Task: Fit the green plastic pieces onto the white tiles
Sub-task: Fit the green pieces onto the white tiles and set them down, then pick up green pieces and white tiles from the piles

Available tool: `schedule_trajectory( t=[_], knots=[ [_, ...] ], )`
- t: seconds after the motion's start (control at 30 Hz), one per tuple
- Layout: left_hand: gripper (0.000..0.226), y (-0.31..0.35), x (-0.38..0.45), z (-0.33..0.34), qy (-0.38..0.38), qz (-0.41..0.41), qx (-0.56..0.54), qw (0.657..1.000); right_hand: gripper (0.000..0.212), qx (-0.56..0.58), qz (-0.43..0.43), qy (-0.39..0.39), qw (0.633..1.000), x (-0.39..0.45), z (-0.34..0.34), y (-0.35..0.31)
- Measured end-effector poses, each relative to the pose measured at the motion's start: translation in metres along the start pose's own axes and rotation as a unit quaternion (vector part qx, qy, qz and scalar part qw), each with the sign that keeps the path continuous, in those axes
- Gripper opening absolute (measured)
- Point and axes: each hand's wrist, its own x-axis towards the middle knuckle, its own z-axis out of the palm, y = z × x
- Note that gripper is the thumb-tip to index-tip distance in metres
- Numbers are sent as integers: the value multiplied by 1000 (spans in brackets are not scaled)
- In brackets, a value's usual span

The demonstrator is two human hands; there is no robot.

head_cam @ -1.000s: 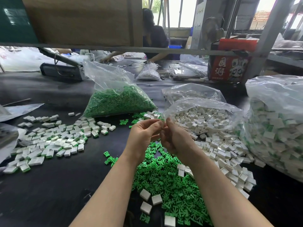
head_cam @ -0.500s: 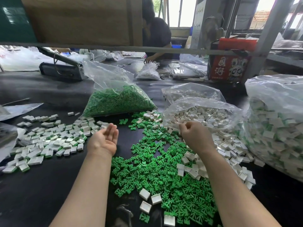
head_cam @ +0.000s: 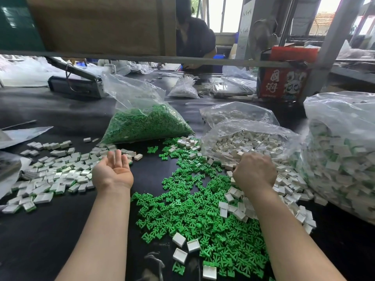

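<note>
Hands are sitting much as they were half a second ago, apart from each other, whereas a second ago we were seeing them joined together above the green plastic pieces (head_cam: pixel 194 218). We are seeing the left hand (head_cam: pixel 113 172) lying palm up with its fingers straight and relaxed, holding nothing, over the near edge of the finished tiles (head_cam: pixel 54 175) spread on the left of the black table (head_cam: pixel 40 240). The right hand (head_cam: pixel 253 172) is facing knuckles up with its fingers curled down into the loose white tiles (head_cam: pixel 288 185) at the mouth of the open tile bag (head_cam: pixel 249 138); we cannot tell whether it is pinching one. The green pieces are lying heaped on the table between the two forearms, and a sealed bag of green pieces (head_cam: pixel 146 122) is resting farther back.
</note>
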Motion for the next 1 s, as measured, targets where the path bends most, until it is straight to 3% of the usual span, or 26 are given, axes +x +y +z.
schedule_trajectory(
  t=[0.2,0.37,0.5,0.7,0.87,0.93,1.0],
  knots=[
    [27,-5,-6,-2,-6,-29,19,999,33,-36,12,-80,996,0,2,-1],
    [23,-17,-12,2,-57,-94,131,985,16,46,-32,-84,995,-2,4,-6],
    [27,-34,-22,5,-118,-127,300,938,14,76,-50,-93,992,-4,1,-7],
    [17,-67,-32,-2,-188,-22,569,800,12,64,-55,-91,992,-6,-7,-8],
    [14,-84,-40,-3,-237,-51,591,769,13,101,-68,-92,988,-3,-5,-8],
    [14,-87,-43,-3,-267,-49,595,757,17,200,-80,-101,971,-1,-4,-7],
    [14,-87,-45,-3,-292,-54,580,758,18,343,-98,-105,928,-2,-8,-9]
  ],
)
